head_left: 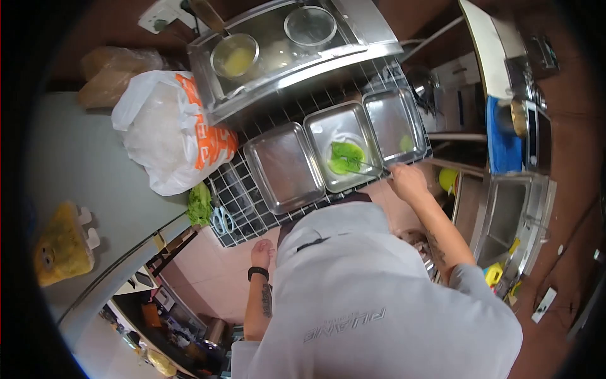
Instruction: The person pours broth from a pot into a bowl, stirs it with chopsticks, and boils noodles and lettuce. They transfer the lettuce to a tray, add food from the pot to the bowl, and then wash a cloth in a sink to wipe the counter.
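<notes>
Chopsticks (374,167) are gripped in my right hand (409,182), with its fingers closed at the front edge of the trays. Their tips reach a green lettuce leaf (346,156), which lies over a whitish round thing, partly covered, in the middle metal tray (315,126). My left hand (262,254) hangs low beside my body, below the black wire rack (252,222). It holds nothing, and its fingers look loosely bent. Nearest to it on the rack are light blue scissors (222,220).
Two more metal trays, left (284,167) and right (394,123), flank the middle one. Behind stands a steel cooker (278,82) with two strainers. Lettuce (200,205) and a white-orange plastic bag (161,129) are at the left. Counters stand on both sides.
</notes>
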Action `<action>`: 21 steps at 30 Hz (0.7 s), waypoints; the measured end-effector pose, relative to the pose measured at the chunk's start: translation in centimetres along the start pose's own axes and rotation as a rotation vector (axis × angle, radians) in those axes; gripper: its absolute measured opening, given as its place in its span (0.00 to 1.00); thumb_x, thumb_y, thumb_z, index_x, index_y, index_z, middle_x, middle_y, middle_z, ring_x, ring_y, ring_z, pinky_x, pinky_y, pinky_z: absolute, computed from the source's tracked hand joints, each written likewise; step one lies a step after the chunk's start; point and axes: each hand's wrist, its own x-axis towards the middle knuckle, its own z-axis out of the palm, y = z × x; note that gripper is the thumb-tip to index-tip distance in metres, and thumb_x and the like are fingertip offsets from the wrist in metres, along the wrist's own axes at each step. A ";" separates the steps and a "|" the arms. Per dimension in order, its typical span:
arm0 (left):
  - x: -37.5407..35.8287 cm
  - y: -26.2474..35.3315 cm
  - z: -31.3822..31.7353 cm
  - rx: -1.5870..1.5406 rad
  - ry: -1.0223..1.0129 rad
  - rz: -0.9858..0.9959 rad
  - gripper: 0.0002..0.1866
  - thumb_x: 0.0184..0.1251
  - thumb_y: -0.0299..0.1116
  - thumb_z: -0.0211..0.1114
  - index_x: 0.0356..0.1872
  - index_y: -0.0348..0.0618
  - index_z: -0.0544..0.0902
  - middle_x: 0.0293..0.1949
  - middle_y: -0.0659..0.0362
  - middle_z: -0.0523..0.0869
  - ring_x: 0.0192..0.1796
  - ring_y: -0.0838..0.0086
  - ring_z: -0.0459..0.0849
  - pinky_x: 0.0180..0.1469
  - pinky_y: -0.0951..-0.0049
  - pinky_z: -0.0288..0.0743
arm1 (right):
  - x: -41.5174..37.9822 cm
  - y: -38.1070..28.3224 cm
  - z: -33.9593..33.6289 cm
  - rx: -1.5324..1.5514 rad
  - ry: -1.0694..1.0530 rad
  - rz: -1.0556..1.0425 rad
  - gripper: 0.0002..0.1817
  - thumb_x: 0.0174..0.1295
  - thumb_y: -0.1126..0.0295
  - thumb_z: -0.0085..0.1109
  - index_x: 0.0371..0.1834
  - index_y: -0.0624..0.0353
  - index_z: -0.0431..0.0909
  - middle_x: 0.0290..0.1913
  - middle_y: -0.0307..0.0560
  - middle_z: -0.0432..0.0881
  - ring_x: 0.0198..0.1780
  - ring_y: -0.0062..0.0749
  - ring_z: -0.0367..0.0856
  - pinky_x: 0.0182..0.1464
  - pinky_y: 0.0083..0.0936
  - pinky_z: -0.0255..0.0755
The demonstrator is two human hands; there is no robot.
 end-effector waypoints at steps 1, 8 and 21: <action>0.0 0.1 0.2 -0.035 -0.002 0.036 0.09 0.67 0.32 0.61 0.46 0.43 0.81 0.37 0.60 0.85 0.32 0.76 0.84 0.32 0.77 0.74 | 0.3 -0.6 -1.8 0.019 0.002 -0.008 0.14 0.58 0.66 0.63 0.45 0.60 0.82 0.40 0.53 0.85 0.44 0.48 0.84 0.46 0.41 0.77; -0.8 1.2 1.8 -0.050 0.068 0.092 0.12 0.67 0.33 0.62 0.47 0.41 0.81 0.37 0.59 0.85 0.33 0.75 0.84 0.32 0.77 0.73 | 4.1 -6.7 -18.0 0.267 0.286 -0.268 0.18 0.65 0.65 0.57 0.55 0.63 0.76 0.48 0.59 0.82 0.47 0.53 0.82 0.50 0.41 0.76; -2.9 -9.9 2.2 -0.312 0.199 -0.011 0.15 0.68 0.38 0.64 0.49 0.38 0.80 0.35 0.56 0.86 0.31 0.73 0.86 0.29 0.74 0.76 | 26.8 -26.9 -23.0 -0.749 0.241 -0.647 0.09 0.61 0.68 0.56 0.36 0.54 0.87 0.41 0.48 0.88 0.45 0.41 0.88 0.45 0.34 0.81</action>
